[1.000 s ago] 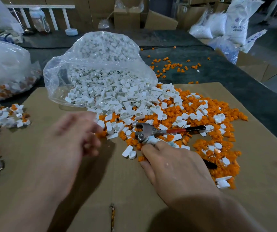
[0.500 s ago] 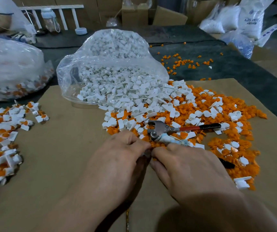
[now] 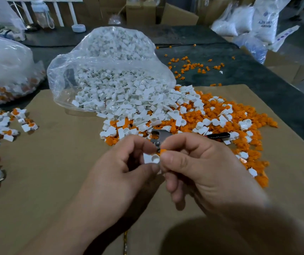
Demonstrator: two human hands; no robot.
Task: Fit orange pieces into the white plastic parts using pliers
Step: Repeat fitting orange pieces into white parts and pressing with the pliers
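Both hands had since risen off the heap [image 3: 184, 115]. My left hand [image 3: 129, 166] pinched a white plastic part [image 3: 151, 158] in curled fingers [image 3: 147, 170]; my right hand [image 3: 199, 168] pinched an orange piece [image 3: 163, 151] against its socket. Pliers [image 3: 161, 136] lay behind, untouched. Tilted, I judged, the piece might jam or drop.

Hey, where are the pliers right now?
Head view, centre-right: the pliers lie on the orange-and-white pile just beyond the right hand, which hides part of them; their handle points right.

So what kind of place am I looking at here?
Probably a small assembly workshop or warehouse: a clear bag spilling white plastic parts, orange pieces heaped on cardboard, cartons and sacks stacked behind.
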